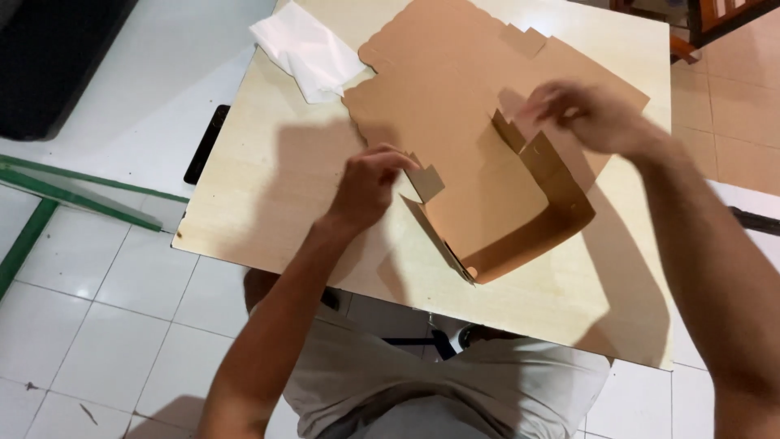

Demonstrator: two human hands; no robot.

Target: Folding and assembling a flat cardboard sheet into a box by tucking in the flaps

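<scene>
Evidently, both hands, left hand (370, 185) and right hand (587, 112), pinched side flaps of the flat cardboard box (479, 122) on the desk (268, 203); uneven pulling risked tearing creases.

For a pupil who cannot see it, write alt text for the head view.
A person's left hand and right hand fold up the side walls of a flat brown cardboard box on a pale wooden table. White paper lies at the far corner.

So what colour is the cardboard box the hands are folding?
The cardboard box is plain brown, shown best in the head view, on a light wooden table.
</scene>
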